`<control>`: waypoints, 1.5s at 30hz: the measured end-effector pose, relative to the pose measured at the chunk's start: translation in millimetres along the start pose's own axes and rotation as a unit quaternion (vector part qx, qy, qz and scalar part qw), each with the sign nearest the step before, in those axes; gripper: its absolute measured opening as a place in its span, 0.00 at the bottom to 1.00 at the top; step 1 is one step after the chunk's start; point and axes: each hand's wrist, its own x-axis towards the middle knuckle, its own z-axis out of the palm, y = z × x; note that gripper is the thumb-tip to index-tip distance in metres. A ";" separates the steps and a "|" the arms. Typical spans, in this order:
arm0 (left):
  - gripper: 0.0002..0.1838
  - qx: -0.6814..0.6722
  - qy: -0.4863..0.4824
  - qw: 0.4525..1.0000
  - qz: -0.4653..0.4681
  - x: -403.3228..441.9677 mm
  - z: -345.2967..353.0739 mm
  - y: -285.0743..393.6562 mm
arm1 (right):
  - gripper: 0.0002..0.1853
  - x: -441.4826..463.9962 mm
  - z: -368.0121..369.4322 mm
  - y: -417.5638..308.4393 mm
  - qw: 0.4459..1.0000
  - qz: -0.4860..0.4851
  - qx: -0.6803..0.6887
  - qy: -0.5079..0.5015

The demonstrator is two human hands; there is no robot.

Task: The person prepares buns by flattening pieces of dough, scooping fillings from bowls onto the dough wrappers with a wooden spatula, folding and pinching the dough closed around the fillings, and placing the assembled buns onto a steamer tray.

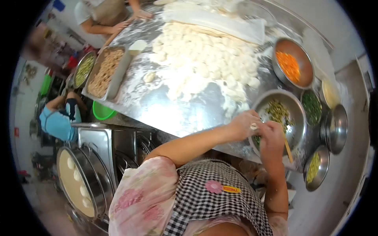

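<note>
Both hands meet at the near-left rim of a large metal bowl point(298, 114) with chopped green filling in it. My left hand point(243, 125) and my right hand point(271, 138) have their fingers closed around a small piece of white dough point(253, 126) between them. A wooden stick point(288, 150) leans on the bowl's rim just right of my right hand. Many floured dough pieces point(208, 51) cover the metal table point(169, 118) beyond my hands. One separate dough piece point(149, 77) lies on the left part of the table.
A bowl of shredded orange filling point(288, 67), bowls of greens point(311, 107) and a bowl of pale green shreds point(313, 168) stand right. A tray of brown filling point(105, 70) is left. Steamers point(76, 183) stand lower left. A co-worker's hands point(141, 15) rest at the far table edge.
</note>
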 end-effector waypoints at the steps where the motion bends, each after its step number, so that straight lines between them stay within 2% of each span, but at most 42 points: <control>1: 0.12 -0.044 0.002 0.999 -0.017 -1.5 -9.2 7.7 | 0.11 5.2 0.0 5.1 0.998 -0.025 0.035 0.049; 2: 0.13 -0.089 0.002 0.996 -0.032 -1.4 -16.7 13.1 | 0.12 7.3 -0.9 10.0 0.991 -0.047 0.071 0.100; 3: 0.13 -0.038 -0.018 0.997 0.070 -0.2 -24.4 7.5 | 0.12 7.0 -0.5 14.4 0.986 0.012 0.138 0.088; 6: 0.13 -0.215 -0.023 0.970 -0.109 -7.2 -40.0 9.6 | 0.12 4.5 13.4 19.3 0.931 0.164 0.321 0.056; 9: 0.13 -0.168 0.000 0.983 -0.076 -16.1 -37.3 -3.7 | 0.14 -0.9 44.6 21.0 0.861 0.242 0.444 0.050; 12: 0.12 -0.030 0.059 0.995 -0.073 -22.7 -29.8 -7.1 | 0.16 3.1 80.3 11.6 0.733 0.372 0.566 0.063; 13: 0.12 0.017 0.096 0.992 -0.079 -23.8 -24.1 -8.9 | 0.17 3.5 84.8 3.5 0.853 0.257 0.452 0.040; 14: 0.11 0.058 0.125 0.987 -0.081 -23.2 -16.6 -11.8 | 0.19 6.6 87.1 -4.0 0.939 0.146 0.311 0.013; 15: 0.13 0.002 0.153 0.984 -0.093 -17.2 -12.6 -19.0 | 0.18 17.1 91.5 -2.9 0.772 0.298 0.562 0.003; 16: 0.15 -0.169 0.175 0.959 -0.144 -18.2 -22.3 -1.7 | 0.18 28.5 94.2 2.1 0.518 0.397 0.758 0.007; 17: 0.18 -0.332 0.216 0.899 -0.186 -19.3 -32.2 16.6 | 0.17 33.2 85.6 0.4 0.718 0.316 0.620 -0.023; 18: 0.19 -0.493 0.187 0.821 -0.219 -20.1 -48.3 32.9 | 0.16 40.1 73.9 -1.2 0.795 0.267 0.543 -0.039; 19: 0.21 -0.630 0.172 0.710 -0.263 -21.5 -64.2 49.9 | 0.15 46.2 62.0 -3.3 0.861 0.218 0.458 -0.045; 21: 0.21 -0.728 0.057 0.632 -0.260 -14.9 -66.0 37.4 | 0.11 55.9 42.3 -5.2 0.840 0.205 0.501 -0.020; 24: 0.19 -0.678 0.183 0.672 -0.236 -14.0 -46.7 40.1 | 0.09 46.4 20.3 -8.6 0.922 0.186 0.337 0.036; 27: 0.18 -0.528 0.275 0.786 -0.167 -7.1 -26.6 50.2 | 0.06 17.6 26.7 -5.7 0.920 0.172 0.351 0.027; 30: 0.18 -0.387 0.286 0.871 -0.097 -0.3 -5.7 54.0 | 0.06 2.9 19.1 -6.0 0.928 0.157 0.332 0.058; 33: 0.16 -0.382 0.275 0.876 -0.102 6.6 7.0 65.4 | 0.05 -2.7 -0.7 9.0 0.957 0.106 0.252 0.101; 36: 0.16 -0.435 0.203 0.867 -0.132 10.3 16.8 84.8 | 0.06 -13.7 -21.1 27.2 0.974 0.016 0.183 0.130; 37: 0.16 -0.460 0.177 0.857 -0.149 9.5 22.4 86.3 | 0.08 -19.3 -25.5 35.7 0.986 -0.007 0.117 0.120; 40: 0.18 -0.517 0.102 0.825 -0.205 8.0 43.3 85.7 | 0.11 -40.3 -34.8 46.7 0.992 -0.023 0.012 0.125; 41: 0.19 -0.525 0.088 0.816 -0.228 7.0 50.7 84.7 | 0.12 -49.8 -39.5 45.6 0.999 0.026 -0.013 0.045; 45: 0.22 -0.538 0.028 0.783 -0.312 1.5 71.2 93.7 | 0.06 -78.9 -40.5 63.1 0.993 -0.066 0.073 0.065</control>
